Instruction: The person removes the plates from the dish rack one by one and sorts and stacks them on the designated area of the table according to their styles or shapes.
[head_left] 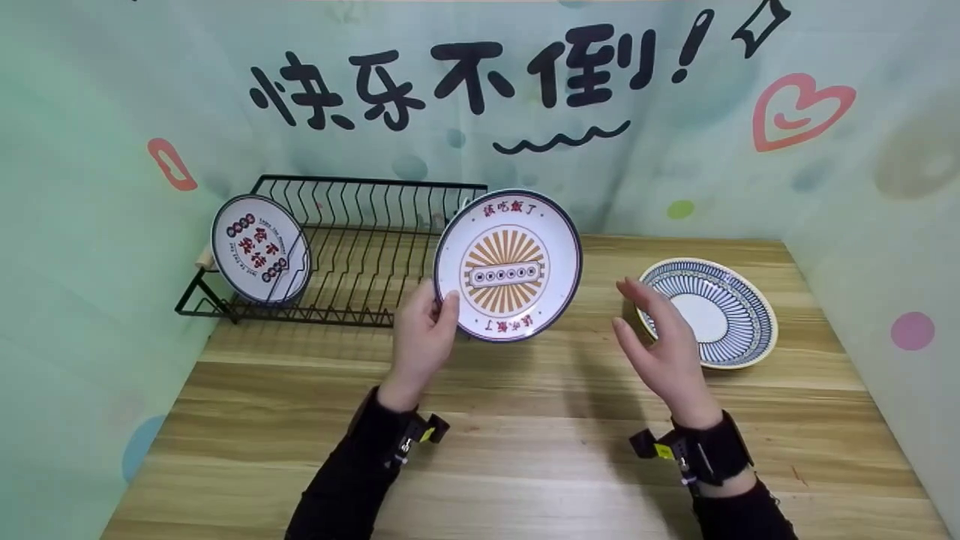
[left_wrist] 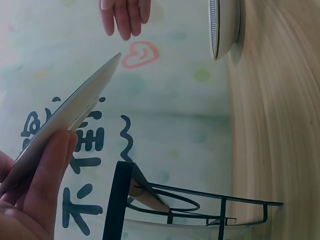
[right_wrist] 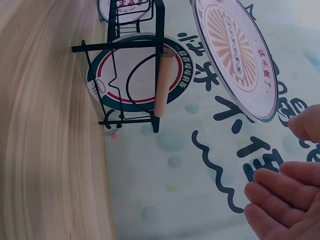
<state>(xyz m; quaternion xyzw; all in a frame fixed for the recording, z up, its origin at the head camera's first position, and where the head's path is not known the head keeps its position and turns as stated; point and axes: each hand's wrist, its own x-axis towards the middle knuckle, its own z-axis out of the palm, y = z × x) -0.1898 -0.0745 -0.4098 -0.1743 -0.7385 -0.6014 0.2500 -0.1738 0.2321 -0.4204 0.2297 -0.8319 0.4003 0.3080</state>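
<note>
In the head view my left hand [head_left: 421, 330] grips a round white plate [head_left: 508, 262] by its lower left edge, thumb on the front. An orange sunburst and red characters decorate the plate, which is raised and faces the camera. The left wrist view shows the plate [left_wrist: 75, 110] edge-on, with fingers behind it. My right hand [head_left: 666, 356] is empty, its fingers apart and relaxed, to the right of that plate. From the head camera, it overlaps the left edge of a blue-and-white patterned dish [head_left: 709, 315] on the table.
A black wire dish rack [head_left: 352, 262] stands at the back left. One white plate with red print [head_left: 260, 250] leans in its left end. The right wrist view shows another plate with a dark green rim [right_wrist: 135, 75] at the rack's wooden-handled end. A printed cloth backdrop [head_left: 675, 187] rises behind.
</note>
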